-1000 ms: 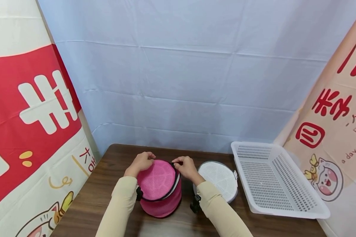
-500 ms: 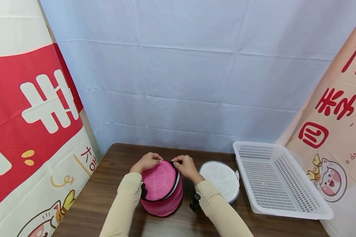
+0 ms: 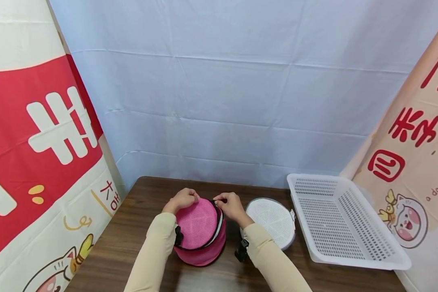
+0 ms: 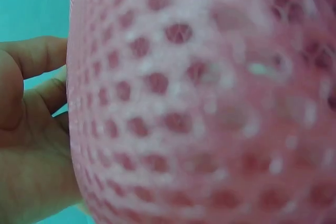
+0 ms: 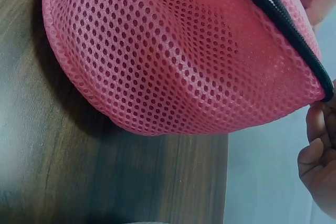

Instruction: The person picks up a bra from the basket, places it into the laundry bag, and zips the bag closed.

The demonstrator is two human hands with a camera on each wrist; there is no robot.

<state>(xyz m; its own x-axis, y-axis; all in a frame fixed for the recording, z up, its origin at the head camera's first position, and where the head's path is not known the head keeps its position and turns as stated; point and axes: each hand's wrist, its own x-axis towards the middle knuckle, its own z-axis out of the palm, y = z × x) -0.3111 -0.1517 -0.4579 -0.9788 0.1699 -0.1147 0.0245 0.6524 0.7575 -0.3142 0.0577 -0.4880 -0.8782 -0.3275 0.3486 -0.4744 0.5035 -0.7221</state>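
Note:
A round pink mesh laundry bag [image 3: 196, 225] with a black zippered rim stands on the table in the head view. Along part of that rim, at the right and front, a gap shows white edging. My left hand [image 3: 182, 200] grips the bag's far left edge, and mesh fills most of the left wrist view, with fingers [image 4: 44, 56] partly hidden behind it. At the far right of the rim, my right hand [image 3: 230, 206] pinches the black zipper edge. In the right wrist view, the zipper [image 5: 283, 22] runs down to the right hand's fingertips. The zipper pull cannot be made out.
A white round mesh bag [image 3: 271, 221] with grey edging lies flat right of the pink one, partly under the right forearm. Farther right is a white perforated plastic basket [image 3: 315, 251]. The brown wooden table [image 3: 125, 239] ends at a pale cloth backdrop [image 3: 219, 101].
My left hand has shifted slightly right along the bag's far edge, closer to the right hand. The right hand keeps its pinch at the zipper rim, with little movement.

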